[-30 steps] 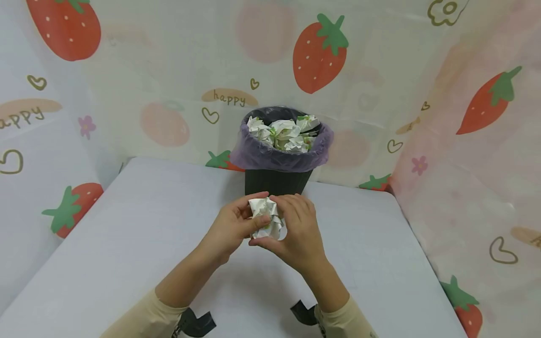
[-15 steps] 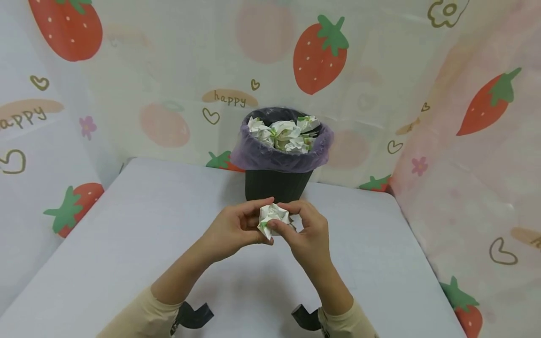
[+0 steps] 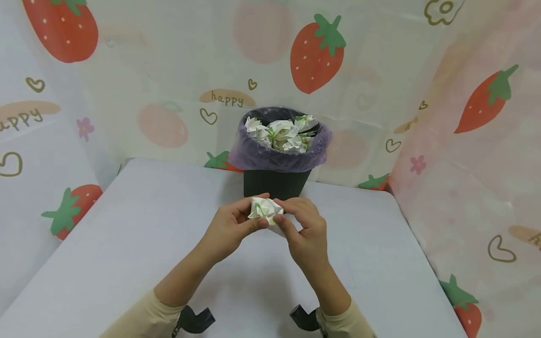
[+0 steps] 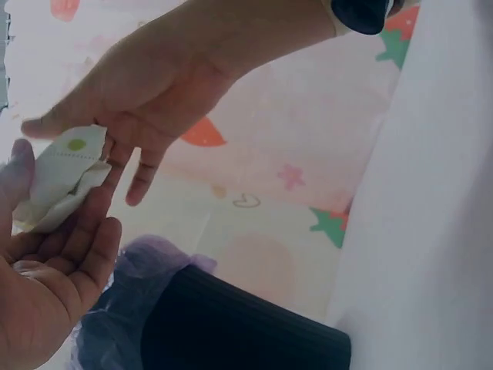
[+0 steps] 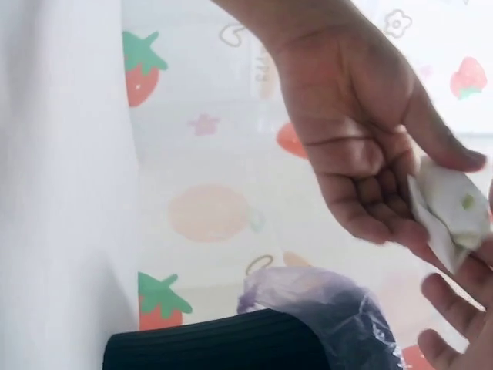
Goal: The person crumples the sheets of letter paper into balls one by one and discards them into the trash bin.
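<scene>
A crumpled piece of white paper with green marks (image 3: 267, 208) is held between both hands in the head view, in front of the bin. My left hand (image 3: 226, 230) pinches its left side, thumb at the near edge and fingers behind. The right hand (image 3: 309, 230) pinches the right side with thumb and forefinger. In the left wrist view the same paper (image 4: 65, 173) shows a green dot and a folded edge. The right wrist view catches the paper (image 5: 454, 208) at its right edge, with fingers on both sides.
Beyond the hands stands a black bin (image 3: 274, 182) with a purple plastic liner (image 3: 283, 162) folded over its rim. Several crumpled white papers (image 3: 282, 129) lie inside. A white table (image 3: 169, 206) spreads below, and strawberry-print curtains (image 3: 169, 61) enclose the back and sides.
The paper has been turned and squeezed between the fingers, moving slightly right and then back left. The right thumb has shifted to its near right side. The bin stays in place.
</scene>
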